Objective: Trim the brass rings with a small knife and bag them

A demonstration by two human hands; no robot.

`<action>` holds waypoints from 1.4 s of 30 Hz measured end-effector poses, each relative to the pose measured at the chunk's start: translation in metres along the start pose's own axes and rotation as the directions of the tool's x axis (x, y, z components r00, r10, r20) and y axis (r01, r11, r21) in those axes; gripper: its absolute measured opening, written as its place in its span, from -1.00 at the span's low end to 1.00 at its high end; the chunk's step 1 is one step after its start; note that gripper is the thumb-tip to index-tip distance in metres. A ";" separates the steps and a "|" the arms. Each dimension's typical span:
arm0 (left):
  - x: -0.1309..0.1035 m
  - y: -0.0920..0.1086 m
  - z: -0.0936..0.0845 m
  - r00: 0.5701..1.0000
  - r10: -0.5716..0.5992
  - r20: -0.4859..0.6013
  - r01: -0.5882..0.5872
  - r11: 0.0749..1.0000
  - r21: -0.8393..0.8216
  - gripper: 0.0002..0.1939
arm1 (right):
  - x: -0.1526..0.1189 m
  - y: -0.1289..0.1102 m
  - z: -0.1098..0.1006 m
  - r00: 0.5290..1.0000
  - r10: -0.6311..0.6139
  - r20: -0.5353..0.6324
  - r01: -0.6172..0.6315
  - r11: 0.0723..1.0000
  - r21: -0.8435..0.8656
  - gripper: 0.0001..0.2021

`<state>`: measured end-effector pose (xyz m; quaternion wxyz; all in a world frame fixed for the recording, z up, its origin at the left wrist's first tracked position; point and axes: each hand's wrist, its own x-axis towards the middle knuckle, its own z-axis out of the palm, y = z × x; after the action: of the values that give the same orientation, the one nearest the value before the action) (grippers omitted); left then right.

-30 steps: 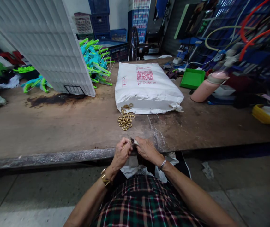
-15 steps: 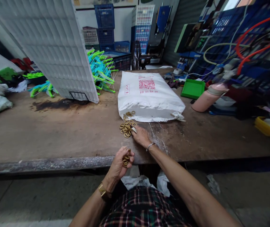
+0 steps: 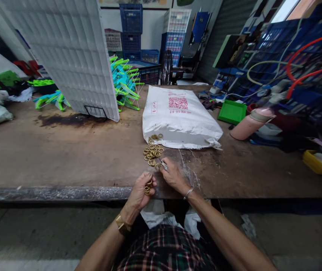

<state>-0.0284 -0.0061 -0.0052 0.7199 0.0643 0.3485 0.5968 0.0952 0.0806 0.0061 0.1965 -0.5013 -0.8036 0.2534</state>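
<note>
Near the table's front edge, my left hand (image 3: 141, 189) is closed around several brass-coloured rings (image 3: 147, 190), which show between the fingers. Just to its right, my right hand (image 3: 172, 174) pinches a small tool (image 3: 164, 165) with a pale, metallic look; its exact kind is mostly hidden by the fingers. A single ring (image 3: 157, 166) sits at the tool's tip, by the right thumb. Beyond both hands, a loose pile of rings (image 3: 151, 152) lies on the table, and some rest against the front of a white woven sack (image 3: 177, 122).
A slanted white ribbed panel (image 3: 78, 64) in a wire stand rises at the left, with green and turquoise plastic pieces (image 3: 125, 82) behind it. On the right are a green tray (image 3: 232, 112), a pink bottle (image 3: 248, 126) and a yellow bin (image 3: 317, 163). The wooden table (image 3: 64, 162) ends close to me.
My right hand has drawn back from the pile towards me, with a ring at the tool's tip. My left hand keeps its rings. The view has shifted slightly.
</note>
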 end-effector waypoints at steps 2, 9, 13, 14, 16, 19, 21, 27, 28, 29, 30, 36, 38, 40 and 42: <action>-0.001 0.000 0.004 0.999 0.046 -0.017 -0.045 0.996 0.076 -0.63 | -0.014 -0.004 -0.001 1.000 -0.007 -0.003 0.008 0.998 0.066 -0.89; -0.004 -0.010 0.007 0.989 0.144 -0.037 -0.122 0.928 0.353 -0.60 | -0.037 -0.017 -0.003 0.999 -0.007 0.037 -0.001 0.982 0.188 -0.85; -0.005 -0.014 0.003 0.957 0.290 -0.024 -0.235 0.820 0.521 -0.68 | -0.036 -0.022 -0.006 0.989 0.117 0.090 -0.139 0.941 0.307 -0.77; -0.005 -0.014 0.003 0.947 0.321 -0.005 -0.265 0.791 0.551 -0.69 | -0.036 -0.022 -0.006 0.981 0.152 0.123 -0.185 0.923 0.337 -0.74; -0.007 -0.014 0.004 0.934 0.355 0.038 -0.309 0.752 0.583 -0.72 | -0.037 -0.022 -0.006 0.960 0.205 0.191 -0.266 0.878 0.397 -0.68; -0.009 -0.012 0.006 0.945 0.319 0.068 -0.297 0.756 0.583 -0.72 | -0.038 -0.018 -0.002 0.942 0.247 0.226 -0.327 0.824 0.463 -0.66; -0.011 -0.011 0.006 0.970 0.237 0.061 -0.230 0.796 0.560 -0.69 | -0.038 -0.016 0.001 0.949 0.246 0.195 -0.312 0.822 0.477 -0.70; -0.012 -0.009 0.006 0.990 0.117 0.078 -0.140 0.849 0.510 -0.65 | -0.036 -0.019 -0.003 0.983 0.161 0.090 -0.184 0.905 0.384 -0.78; -0.012 -0.009 0.006 0.989 0.115 0.090 -0.145 0.851 0.505 -0.65 | -0.036 -0.020 -0.004 0.984 0.153 0.094 -0.177 0.905 0.387 -0.78; -0.012 -0.010 0.006 0.988 0.115 0.102 -0.151 0.855 0.497 -0.65 | -0.036 -0.021 -0.006 0.984 0.147 0.102 -0.175 0.901 0.396 -0.78; -0.011 -0.010 0.005 0.987 0.115 0.111 -0.155 0.861 0.484 -0.66 | -0.036 -0.022 -0.007 0.983 0.147 0.108 -0.178 0.897 0.403 -0.78; -0.009 -0.014 0.002 0.981 0.145 0.128 -0.186 0.889 0.419 -0.67 | -0.039 -0.017 -0.009 0.991 0.128 0.026 -0.131 0.976 0.175 -0.79; -0.008 -0.014 0.002 0.981 0.155 0.113 -0.188 0.889 0.418 -0.66 | -0.043 -0.015 -0.008 0.996 0.054 0.068 -0.057 0.997 0.049 -0.84; -0.007 -0.013 0.002 0.982 0.164 0.096 -0.189 0.890 0.416 -0.66 | -0.047 -0.014 -0.007 0.993 -0.008 0.122 0.014 0.999 -0.044 -0.88; -0.006 -0.013 0.003 0.981 0.172 0.089 -0.194 0.888 0.418 -0.65 | -0.050 -0.014 -0.006 0.988 -0.042 0.151 0.059 0.992 -0.111 -0.87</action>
<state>-0.0167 -0.0139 -0.0073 0.6376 0.2665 0.4445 0.5700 0.1094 0.0314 0.0159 0.1135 -0.4709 -0.8418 0.2382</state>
